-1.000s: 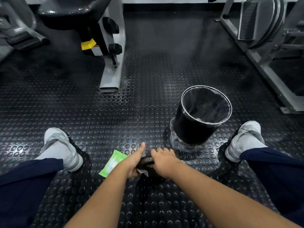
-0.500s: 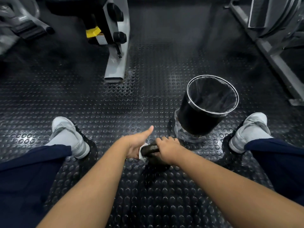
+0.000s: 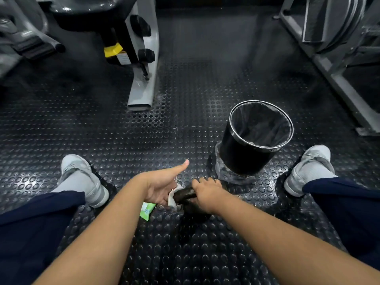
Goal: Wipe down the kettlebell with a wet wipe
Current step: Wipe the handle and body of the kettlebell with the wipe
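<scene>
A dark kettlebell (image 3: 185, 195) stands on the studded rubber floor between my legs. Most of its body is hidden under my hands. My right hand (image 3: 207, 192) is closed over the right part of its handle. My left hand (image 3: 162, 186) presses a white wet wipe (image 3: 171, 199) against the handle's left end, palm turned up and thumb sticking out. A green wipe packet (image 3: 147, 210) lies on the floor just below my left wrist.
A black bin (image 3: 242, 149) with a clear liner stands on the floor just beyond the kettlebell, to the right. My grey shoes (image 3: 82, 177) flank the spot. A machine's grey leg (image 3: 141, 93) lies ahead on the left, a metal rack (image 3: 339, 79) at the right.
My left hand has rolled palm up with the wipe at the handle's left end. The green packet, hidden half a second ago, shows below my wrist. My right hand keeps its hold.
</scene>
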Demonstrator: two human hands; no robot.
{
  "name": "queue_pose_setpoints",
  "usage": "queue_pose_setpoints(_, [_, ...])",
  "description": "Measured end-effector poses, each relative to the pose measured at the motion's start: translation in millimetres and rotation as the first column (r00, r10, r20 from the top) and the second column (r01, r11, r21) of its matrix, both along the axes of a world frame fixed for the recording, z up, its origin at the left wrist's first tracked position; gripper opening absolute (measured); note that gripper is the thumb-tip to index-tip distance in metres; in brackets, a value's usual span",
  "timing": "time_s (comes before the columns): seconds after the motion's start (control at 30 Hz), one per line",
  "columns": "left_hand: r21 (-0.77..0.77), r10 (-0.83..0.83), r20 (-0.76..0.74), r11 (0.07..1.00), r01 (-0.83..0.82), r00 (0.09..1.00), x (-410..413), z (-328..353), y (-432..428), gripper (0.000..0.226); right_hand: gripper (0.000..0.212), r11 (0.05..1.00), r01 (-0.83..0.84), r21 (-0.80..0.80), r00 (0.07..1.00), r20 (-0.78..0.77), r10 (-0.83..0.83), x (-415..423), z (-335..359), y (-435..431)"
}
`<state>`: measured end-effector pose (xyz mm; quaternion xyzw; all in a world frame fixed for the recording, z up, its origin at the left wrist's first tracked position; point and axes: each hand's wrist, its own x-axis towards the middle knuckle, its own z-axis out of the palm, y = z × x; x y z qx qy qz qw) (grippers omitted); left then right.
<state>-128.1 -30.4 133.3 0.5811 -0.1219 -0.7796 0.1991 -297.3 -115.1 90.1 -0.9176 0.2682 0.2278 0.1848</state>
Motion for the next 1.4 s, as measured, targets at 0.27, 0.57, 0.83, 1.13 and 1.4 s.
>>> queue_pose_setpoints(0.27, [0.009, 0.275, 0.215, 0.959, -0.283, 0.937, -30, -63, 5, 0.108, 0.041, 1.0, 0.019, 0.003, 1.0, 0.015, -0.019, -1, -4, 1])
queue_pose_setpoints(0.57, [-0.061, 0.153, 0.116, 0.987, -0.147, 0.981, -18, -30, 11, 0.109, 0.034, 1.0, 0.015, -0.001, 0.999, 0.037, -0.015, -1, -6, -2])
queue_pose_setpoints(0.83, [-0.036, 0.035, 0.129, 0.999, -0.031, 0.991, -10, -32, -1, 0.111, 0.049, 0.999, 0.016, 0.029, 0.999, -0.039, -0.015, 3, 1, -3])
queue_pose_setpoints(1.13, [-0.016, 0.003, 0.189, 1.0, 0.0, 0.982, -11, -52, 2, 0.116, 0.045, 0.999, 0.018, 0.029, 1.0, -0.022, -0.017, 1, 3, -3])
queue_pose_setpoints(1.4, [0.052, -0.252, 0.068, 0.967, 0.249, 0.965, 5, -10, -15, 0.129, 0.049, 1.0, -0.004, 0.019, 0.999, -0.036, 0.005, 1, 1, -1])
